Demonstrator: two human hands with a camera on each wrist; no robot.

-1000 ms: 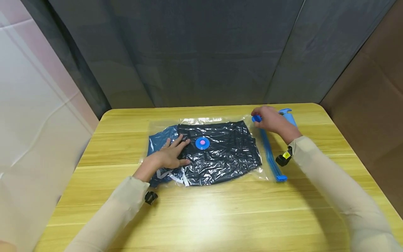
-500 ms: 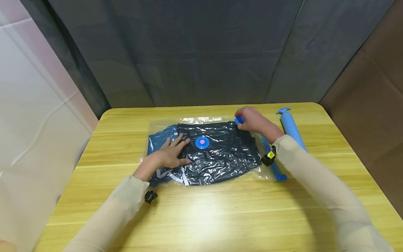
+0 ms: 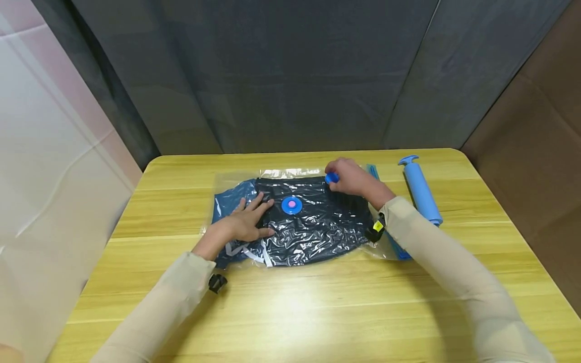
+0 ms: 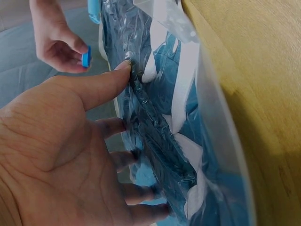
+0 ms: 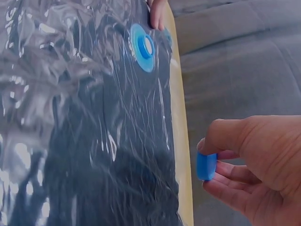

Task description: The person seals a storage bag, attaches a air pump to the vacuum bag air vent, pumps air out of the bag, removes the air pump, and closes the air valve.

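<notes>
A clear vacuum bag [image 3: 313, 222] packed with dark clothing lies flat on the yellow table [image 3: 317, 312]. Its round blue valve [image 3: 291, 205] with a pink middle faces up; the right wrist view shows the valve [image 5: 143, 47] too. My left hand [image 3: 247, 222] rests flat on the bag's left part, fingers spread just left of the valve. My right hand [image 3: 349, 177] hovers over the bag's far edge and pinches a small blue clip [image 3: 332, 177] between thumb and fingers. The clip [image 5: 206, 165] is also plain in the right wrist view.
A blue hand pump [image 3: 421, 190] lies on the table to the right of the bag. The bag's blue zip strip [image 3: 401, 251] runs along its right edge, partly under my right forearm. Grey cloth hangs behind the table; a cardboard wall stands at right.
My right hand has carried the blue clip leftward, from the bag's right edge beside the pump to over the bag's far edge. The left hand has stayed flat on the bag.
</notes>
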